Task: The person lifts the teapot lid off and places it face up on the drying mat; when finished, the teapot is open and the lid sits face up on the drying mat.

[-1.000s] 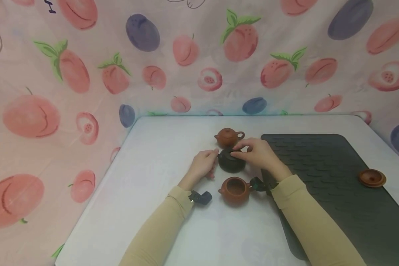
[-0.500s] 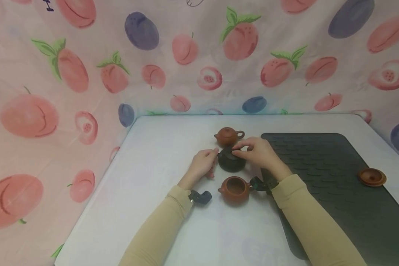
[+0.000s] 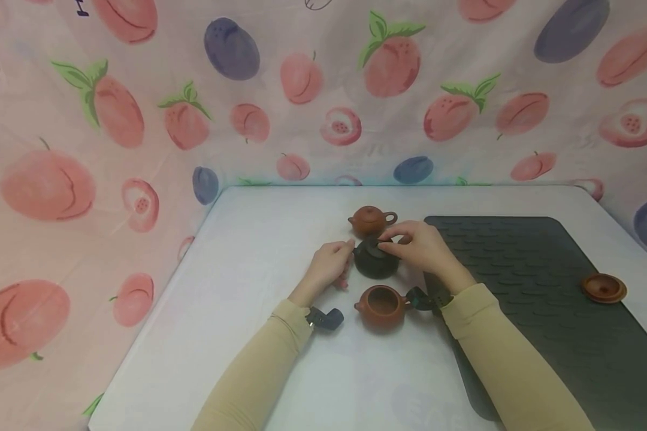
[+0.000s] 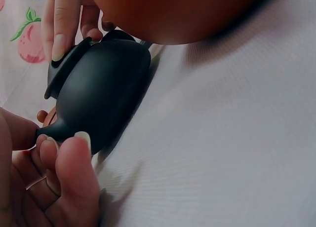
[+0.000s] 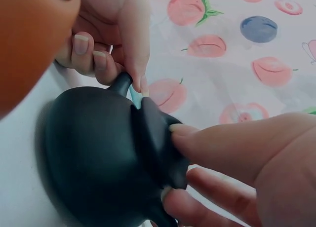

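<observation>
A black teapot stands on the white table between my two hands. My left hand pinches the tip of its spout between thumb and fingers. From the other side, my right hand holds the black teapot lid with thumb and fingertips. The lid lies over the teapot's mouth, and its rim sticks out past the body at one edge in the left wrist view; whether it sits fully down I cannot tell. Right fingers partly cover the lid's top.
A lidded brown teapot stands just behind the black one. Nearer me is a lidless reddish-brown teapot, close to the right wrist camera. A dark ridged mat covers the right side, with a brown lid upside down at its edge.
My right thumb and fingers have shifted very slightly to the right on the black lid. The left hand and the teapots keep their places.
</observation>
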Action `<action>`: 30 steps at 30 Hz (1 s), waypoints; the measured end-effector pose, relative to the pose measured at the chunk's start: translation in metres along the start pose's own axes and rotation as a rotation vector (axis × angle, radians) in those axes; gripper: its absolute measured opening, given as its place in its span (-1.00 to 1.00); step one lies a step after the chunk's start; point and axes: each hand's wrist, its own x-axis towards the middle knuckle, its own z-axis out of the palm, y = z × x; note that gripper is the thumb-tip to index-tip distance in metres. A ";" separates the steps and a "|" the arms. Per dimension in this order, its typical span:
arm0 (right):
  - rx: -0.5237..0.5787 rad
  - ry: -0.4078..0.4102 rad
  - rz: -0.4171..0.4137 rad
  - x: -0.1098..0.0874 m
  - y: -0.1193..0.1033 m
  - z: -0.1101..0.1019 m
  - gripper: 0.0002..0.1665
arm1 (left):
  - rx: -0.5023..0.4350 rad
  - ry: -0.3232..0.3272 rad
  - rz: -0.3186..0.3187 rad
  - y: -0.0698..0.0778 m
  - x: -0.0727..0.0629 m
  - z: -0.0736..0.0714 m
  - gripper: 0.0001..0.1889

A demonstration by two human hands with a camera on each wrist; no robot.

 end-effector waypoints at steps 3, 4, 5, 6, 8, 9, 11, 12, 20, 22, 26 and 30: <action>0.028 0.015 -0.007 -0.002 0.000 -0.002 -0.75 | -0.001 -0.004 -0.003 0.000 0.000 0.000 -0.46; 0.041 0.017 -0.006 -0.003 0.000 -0.003 -0.74 | -0.001 -0.004 -0.003 0.000 0.000 0.000 -0.46; 0.055 0.018 -0.003 -0.003 0.001 -0.004 -0.73 | 0.000 -0.004 -0.002 0.000 0.000 0.000 -0.46; 0.078 0.019 0.002 -0.004 0.001 -0.005 -0.73 | 0.003 -0.004 -0.001 0.000 0.000 0.000 -0.46; 0.133 0.011 0.019 -0.005 0.002 -0.007 -0.71 | 0.003 -0.007 0.001 0.001 -0.001 0.000 -0.46; 0.164 0.004 0.030 -0.005 0.003 -0.009 -0.69 | 0.003 -0.007 0.003 0.001 -0.001 0.000 -0.46; 0.234 -0.013 0.052 -0.006 0.005 -0.012 -0.65 | 0.006 -0.009 0.007 0.001 -0.001 0.000 -0.46; 0.270 -0.022 0.065 -0.007 0.005 -0.013 -0.62 | 0.008 -0.010 0.009 0.001 -0.001 0.000 -0.45; 0.383 -0.071 0.151 -0.013 0.008 -0.024 -0.48 | 0.019 -0.010 0.013 -0.001 0.001 0.000 -0.46; 0.407 -0.079 0.169 -0.015 0.008 -0.026 -0.46 | 0.020 -0.011 0.009 -0.001 0.001 0.000 -0.46; 0.445 -0.091 0.178 -0.017 0.008 -0.027 -0.43 | 0.007 -0.014 0.006 0.000 0.001 -0.001 -0.46; 0.494 -0.111 0.169 -0.019 0.009 -0.027 -0.45 | 0.003 -0.013 0.007 -0.001 0.001 -0.002 -0.46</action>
